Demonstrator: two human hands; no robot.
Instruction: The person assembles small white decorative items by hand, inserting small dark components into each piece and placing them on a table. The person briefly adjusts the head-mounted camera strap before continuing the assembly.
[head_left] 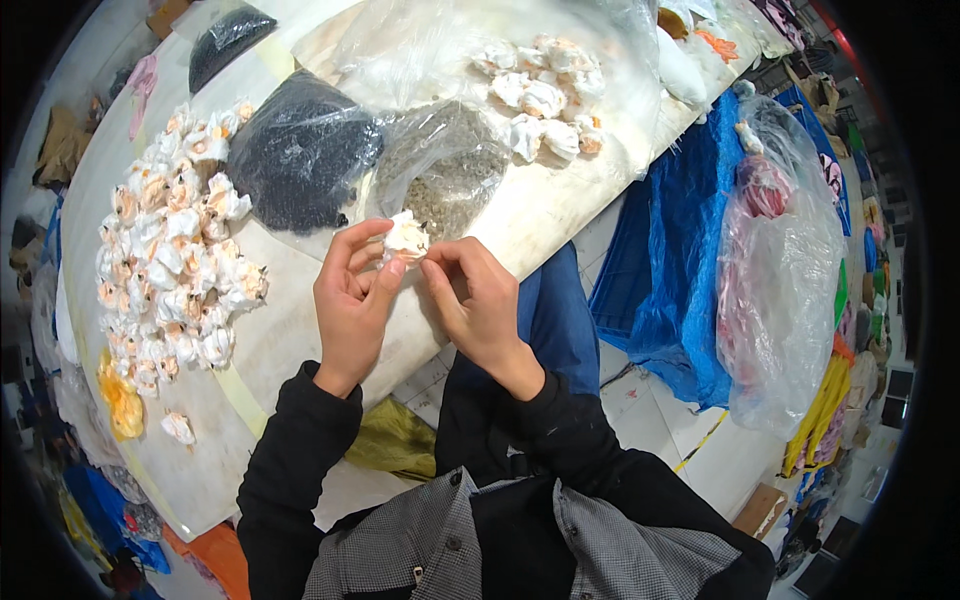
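Note:
Over the near edge of the table, my left hand is closed, with thumb and fingers pinching a small white and peach fluffy cloth piece. Dark specks show on that piece. Just right of it, my right hand has thumb and forefinger pressed together by the piece's lower edge; whatever lies between those fingertips is too small to make out. Beyond my hands sit a clear bag of grey-brown granules and a clear bag of small black pieces. A large heap of similar white and peach pieces covers the table's left.
More white pieces lie at the far right on clear plastic. Another black bag is at the far left. A yellow piece and a single white piece lie near left. Right of the table stands a blue tarp-lined container.

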